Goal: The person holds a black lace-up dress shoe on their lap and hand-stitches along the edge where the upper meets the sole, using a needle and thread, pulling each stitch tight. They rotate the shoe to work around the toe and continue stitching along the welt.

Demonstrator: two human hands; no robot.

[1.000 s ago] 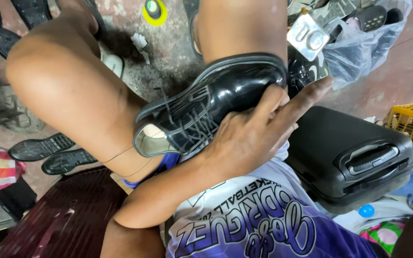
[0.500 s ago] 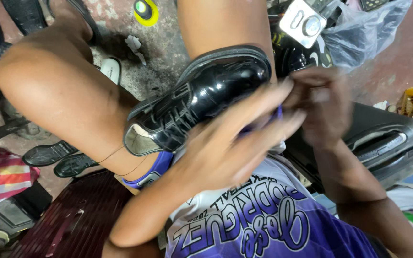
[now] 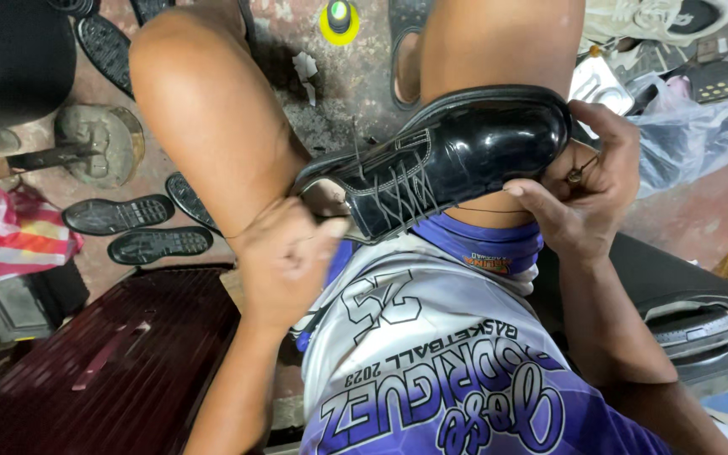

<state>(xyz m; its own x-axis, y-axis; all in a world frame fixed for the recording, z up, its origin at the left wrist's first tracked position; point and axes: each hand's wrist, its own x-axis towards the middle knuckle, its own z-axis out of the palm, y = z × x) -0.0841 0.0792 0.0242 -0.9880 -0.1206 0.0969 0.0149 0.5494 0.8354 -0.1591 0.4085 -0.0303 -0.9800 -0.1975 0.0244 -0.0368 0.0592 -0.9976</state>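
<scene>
Shoe [image 3: 457, 152], black, frame centre, wedged between knees. Left hand [image 3: 284, 261] grips heel end; right hand [image 3: 587, 190] pinches thread at toe. Risk: thread snaps w/ excess pull.

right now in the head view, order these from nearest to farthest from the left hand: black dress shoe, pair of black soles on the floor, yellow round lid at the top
1. black dress shoe: touching the left hand at its heel end, held between the knees.
2. pair of black soles: on the floor, out to that hand's left.
3. yellow round lid: at the top edge of the view, beyond the knees.
</scene>
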